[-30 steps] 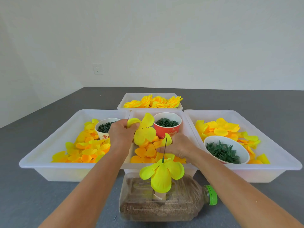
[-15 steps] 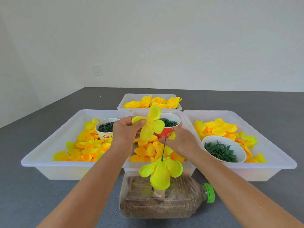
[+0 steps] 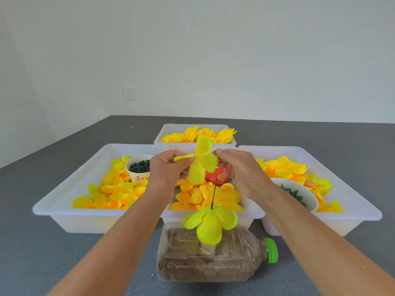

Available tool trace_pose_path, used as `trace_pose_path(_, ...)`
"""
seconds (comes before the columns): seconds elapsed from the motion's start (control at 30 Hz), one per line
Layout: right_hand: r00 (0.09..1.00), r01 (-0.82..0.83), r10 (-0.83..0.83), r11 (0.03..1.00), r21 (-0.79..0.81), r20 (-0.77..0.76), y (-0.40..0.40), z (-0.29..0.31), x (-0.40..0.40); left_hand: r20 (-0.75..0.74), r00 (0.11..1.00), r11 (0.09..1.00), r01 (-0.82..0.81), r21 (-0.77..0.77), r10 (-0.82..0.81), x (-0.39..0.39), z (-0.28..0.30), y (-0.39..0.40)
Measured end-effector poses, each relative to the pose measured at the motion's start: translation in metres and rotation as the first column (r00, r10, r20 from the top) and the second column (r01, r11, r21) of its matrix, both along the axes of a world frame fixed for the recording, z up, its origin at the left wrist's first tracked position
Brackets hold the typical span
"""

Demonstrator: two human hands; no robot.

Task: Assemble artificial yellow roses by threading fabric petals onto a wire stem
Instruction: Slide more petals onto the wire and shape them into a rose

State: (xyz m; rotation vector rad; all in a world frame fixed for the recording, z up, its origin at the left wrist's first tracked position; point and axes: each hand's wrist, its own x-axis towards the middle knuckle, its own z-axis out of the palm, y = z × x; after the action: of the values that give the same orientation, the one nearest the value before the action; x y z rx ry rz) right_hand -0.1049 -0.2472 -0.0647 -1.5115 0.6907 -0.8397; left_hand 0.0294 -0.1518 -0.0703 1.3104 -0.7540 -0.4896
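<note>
Petal piece (image 3: 202,162) pinched by left hand (image 3: 168,170) at its 9 o'clock lobe, by right hand (image 3: 243,174) at its 3 o'clock edge, held above wire (image 3: 213,194). Wire upright, one petal layer (image 3: 210,222) threaded, stuck in bottle (image 3: 215,256) at 6 o'clock. Trays (image 3: 68,201) behind.

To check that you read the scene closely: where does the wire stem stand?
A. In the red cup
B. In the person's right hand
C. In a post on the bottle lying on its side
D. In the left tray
C: the stem rises from a small post on the bottle, which lies on its side with its green cap to the right; one petal piece already sits on it, and neither hand touches it.
</note>
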Motion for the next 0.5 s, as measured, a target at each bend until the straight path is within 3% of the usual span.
trace_pose_path(0.13,0.986,-0.151,0.154,0.987,-0.051,0.060,0.007,0.006,0.000,0.028,0.998,0.999,0.053,-0.004,-0.053,-0.004,0.004,0.001)
trace_pose_path(0.5,0.993,-0.066,0.081,0.985,-0.157,0.088,0.019,0.014,-0.002,0.121,0.982,0.988,0.151,-0.026,-0.146,-0.011,0.016,0.013)
